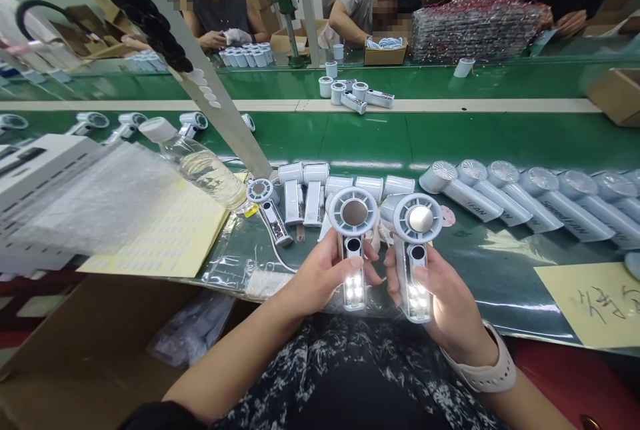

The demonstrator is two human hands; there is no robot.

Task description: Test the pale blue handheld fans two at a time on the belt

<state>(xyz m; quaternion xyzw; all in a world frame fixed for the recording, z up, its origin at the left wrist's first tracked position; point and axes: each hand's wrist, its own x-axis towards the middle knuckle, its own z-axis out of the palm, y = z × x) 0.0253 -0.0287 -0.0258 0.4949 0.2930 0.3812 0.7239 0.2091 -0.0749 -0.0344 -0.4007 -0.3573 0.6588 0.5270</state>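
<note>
My left hand (323,275) grips a white handheld fan (353,277) upright, its several LEDs lit. My right hand (440,293) holds a matching fan (417,270), also lit, a short way to the right. Both fan heads face up, and their grilles appear to be off, showing round metal centres. Just beyond my hands, several white fan bodies (304,193) lie bunched on the green belt. One fan (269,210) lies apart with a thin cable beside it. A long row of finished white fans (530,200) stretches to the right.
A water bottle (203,170) lies on bubble wrap (100,197) beside yellow label sheets (170,237). A handwritten yellow note (595,303) lies at the right. A cardboard box (85,343) sits below left. Co-workers (375,10) sit across a second belt (350,83), behind a metal post (220,97).
</note>
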